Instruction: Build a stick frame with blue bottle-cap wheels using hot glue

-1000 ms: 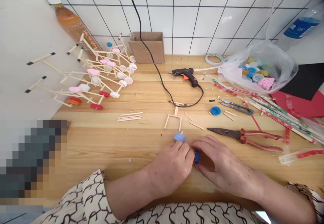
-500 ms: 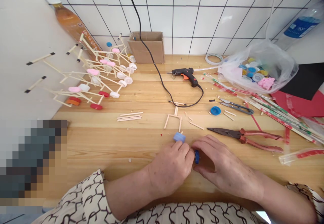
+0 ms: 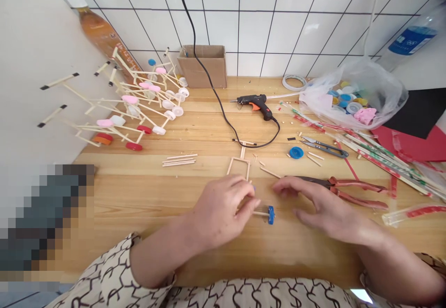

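My left hand (image 3: 230, 208) is closed, thumb and fingers pinched around a thin wooden stick (image 3: 261, 213). A dark blue bottle cap (image 3: 271, 215) sits on the stick's right end; the other end is hidden behind my fingers. To the right, my right hand (image 3: 313, 206) is open and holds nothing, its fingers apart above the table near the pliers (image 3: 334, 185). Just beyond my left hand lies a small wooden stick frame (image 3: 239, 159) with a crosspiece at its far end. A lighter blue cap near that frame is almost fully covered by my left hand.
A black glue gun (image 3: 254, 102) and its cord lie behind the frame. Snips (image 3: 327, 146), a blue cap (image 3: 296, 153) and loose sticks (image 3: 179, 161) are around. Several stick models (image 3: 132, 101) stand at left; a bag of caps (image 3: 351, 94) lies at right.
My right hand has let go of the dark blue cap and moved right, opening. My left hand has shifted slightly left and turned, now covering most of the lighter blue cap.
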### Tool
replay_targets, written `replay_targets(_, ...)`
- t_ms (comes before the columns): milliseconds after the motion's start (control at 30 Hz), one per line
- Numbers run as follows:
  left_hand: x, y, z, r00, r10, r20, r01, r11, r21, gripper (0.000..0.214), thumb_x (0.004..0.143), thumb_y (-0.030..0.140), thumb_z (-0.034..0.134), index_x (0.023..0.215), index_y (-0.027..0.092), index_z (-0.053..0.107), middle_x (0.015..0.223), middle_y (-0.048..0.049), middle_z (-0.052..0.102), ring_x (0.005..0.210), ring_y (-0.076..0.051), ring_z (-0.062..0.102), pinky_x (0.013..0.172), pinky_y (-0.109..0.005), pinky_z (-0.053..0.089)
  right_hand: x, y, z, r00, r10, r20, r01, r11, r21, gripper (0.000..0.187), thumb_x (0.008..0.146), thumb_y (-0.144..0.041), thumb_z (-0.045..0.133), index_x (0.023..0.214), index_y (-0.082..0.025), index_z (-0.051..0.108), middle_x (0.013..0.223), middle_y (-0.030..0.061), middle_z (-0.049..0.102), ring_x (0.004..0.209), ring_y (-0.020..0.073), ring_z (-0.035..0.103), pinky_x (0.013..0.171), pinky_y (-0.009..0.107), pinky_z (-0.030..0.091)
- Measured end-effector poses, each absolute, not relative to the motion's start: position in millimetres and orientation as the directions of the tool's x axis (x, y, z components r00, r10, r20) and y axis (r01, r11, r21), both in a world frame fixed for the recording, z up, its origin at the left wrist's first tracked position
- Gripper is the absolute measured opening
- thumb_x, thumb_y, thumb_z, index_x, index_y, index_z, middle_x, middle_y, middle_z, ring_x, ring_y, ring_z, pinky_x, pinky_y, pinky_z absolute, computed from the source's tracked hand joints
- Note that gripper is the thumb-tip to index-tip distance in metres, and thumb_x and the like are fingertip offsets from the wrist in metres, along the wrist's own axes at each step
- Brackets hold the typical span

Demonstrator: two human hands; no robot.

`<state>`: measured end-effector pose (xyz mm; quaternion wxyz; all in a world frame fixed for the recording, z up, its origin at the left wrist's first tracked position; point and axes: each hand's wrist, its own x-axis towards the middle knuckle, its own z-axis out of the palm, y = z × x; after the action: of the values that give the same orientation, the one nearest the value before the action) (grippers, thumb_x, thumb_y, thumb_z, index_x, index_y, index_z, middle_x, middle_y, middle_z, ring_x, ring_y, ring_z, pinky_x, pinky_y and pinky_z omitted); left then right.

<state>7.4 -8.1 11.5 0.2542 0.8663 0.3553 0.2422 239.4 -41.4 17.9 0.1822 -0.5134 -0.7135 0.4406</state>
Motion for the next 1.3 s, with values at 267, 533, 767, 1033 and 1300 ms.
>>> replay_targets(267, 2, 16, 2, 0.46, 0.845, 0.272, 0.604, -0.522, 0.602, 0.011, 0.08, 0.016, 0.054, 0.07, 0.017, 0.056, 0.071, 0.0003, 0.062, 0.066, -0.012, 0.056, 0.062, -0.023, 0.042, 238, -32, 17, -0.307, 0.928, -0.213, 0.453, -0.054, -0.89, 0.023, 0.078, -0.025, 0.053, 0.099, -0.018, 0.061, 0.092, 0.005, 0.063, 0.086, 0.0194, 0.057, 0.078, 0.035, 0.048)
replay_targets(533, -5, 36, -3, 0.378, 0.915, 0.145, 0.708, -0.386, 0.591, 0.007, 0.078, 0.018, 0.055, 0.073, 0.017, 0.06, 0.065, 0.0016, 0.062, 0.057, -0.012, 0.054, 0.056, -0.022, 0.038, 234, -27, 15, -0.289, 0.929, -0.233, 0.455, -0.081, -0.887, 0.02, 0.083, -0.03, 0.052, 0.094, -0.016, 0.059, 0.088, 0.0042, 0.062, 0.083, 0.0178, 0.057, 0.074, 0.032, 0.046)
replay_targets(767, -7, 43, -13, 0.348, 0.937, 0.043, 0.759, -0.309, 0.573, 0.01, 0.079, 0.024, 0.053, 0.078, 0.018, 0.061, 0.066, 0.0009, 0.065, 0.058, -0.013, 0.058, 0.056, -0.023, 0.04, 237, -20, 12, -0.277, 0.938, -0.207, 0.405, -0.081, -0.911, 0.019, 0.082, -0.031, 0.052, 0.093, -0.017, 0.059, 0.087, 0.0028, 0.061, 0.08, 0.0159, 0.056, 0.074, 0.031, 0.045)
replay_targets(1033, -5, 43, -16, 0.339, 0.94, 0.041, 0.8, -0.31, 0.514, 0.011, 0.08, 0.025, 0.053, 0.083, 0.019, 0.061, 0.063, 0.0009, 0.065, 0.055, -0.015, 0.057, 0.053, -0.025, 0.037, 235, -13, 12, -0.261, 0.951, -0.163, 0.404, -0.046, -0.913, 0.018, 0.078, -0.032, 0.057, 0.089, -0.019, 0.061, 0.084, 0.0025, 0.064, 0.08, 0.0174, 0.058, 0.075, 0.033, 0.046)
replay_targets(1300, -5, 43, -18, 0.342, 0.938, 0.051, 0.802, -0.32, 0.505, 0.01, 0.081, 0.024, 0.053, 0.084, 0.02, 0.061, 0.062, 0.0014, 0.065, 0.056, -0.016, 0.058, 0.055, -0.025, 0.038, 229, -7, 13, -0.254, 0.953, -0.167, 0.389, -0.058, -0.92, 0.017, 0.074, -0.031, 0.058, 0.086, -0.018, 0.061, 0.081, 0.0023, 0.064, 0.077, 0.0175, 0.058, 0.074, 0.033, 0.046)
